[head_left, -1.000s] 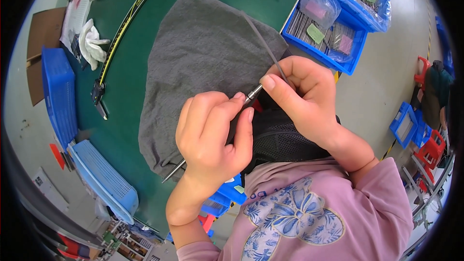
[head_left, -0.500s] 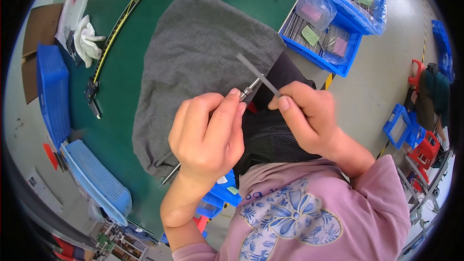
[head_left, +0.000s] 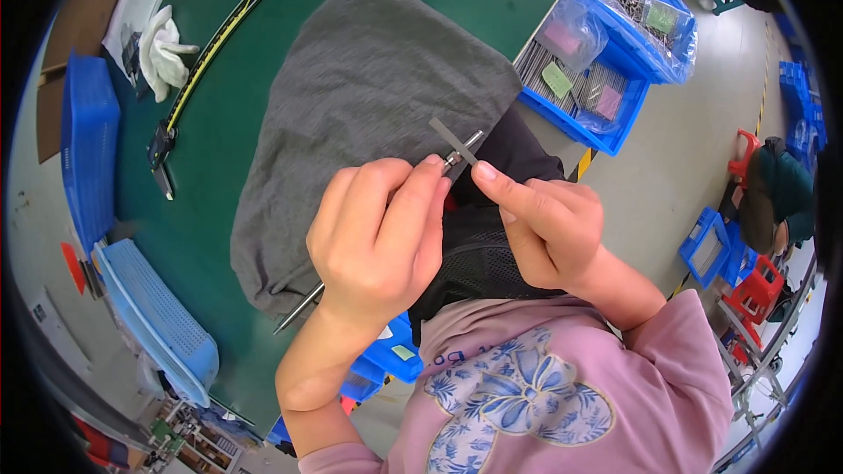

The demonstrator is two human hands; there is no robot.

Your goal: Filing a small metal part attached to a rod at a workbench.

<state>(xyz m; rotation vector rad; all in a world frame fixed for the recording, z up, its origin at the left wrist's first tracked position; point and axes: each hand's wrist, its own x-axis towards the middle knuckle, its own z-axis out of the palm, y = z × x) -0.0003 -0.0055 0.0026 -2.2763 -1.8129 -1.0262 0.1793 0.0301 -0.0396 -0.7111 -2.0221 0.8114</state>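
A slim, shiny metal rod (head_left: 304, 306) is pinched between the thumb and fingers of my left hand (head_left: 373, 233). It passes beneath the palm, and its collared tip points away to the upper right. My right hand (head_left: 555, 226) grips a flat, narrow grey strip (head_left: 450, 137), perhaps a file, with its index finger stretched along it. The strip lies across the rod near the collar, close to my left fingertips; whether they touch is hard to tell. Both hands are above the near right edge of a grey cloth (head_left: 378, 70).
The cloth covers part of a green table (head_left: 237, 114). On the left lie a caliper (head_left: 162, 145), a white glove (head_left: 163, 53) and blue baskets (head_left: 162, 312). Blue bins (head_left: 606, 127) of metal parts stand at the right edge. Red stools (head_left: 757, 291) are on the floor.
The strip has slid down the rod from its tip toward my left fingers. My right index finger has straightened along the strip. My left hand keeps its hold on the rod.
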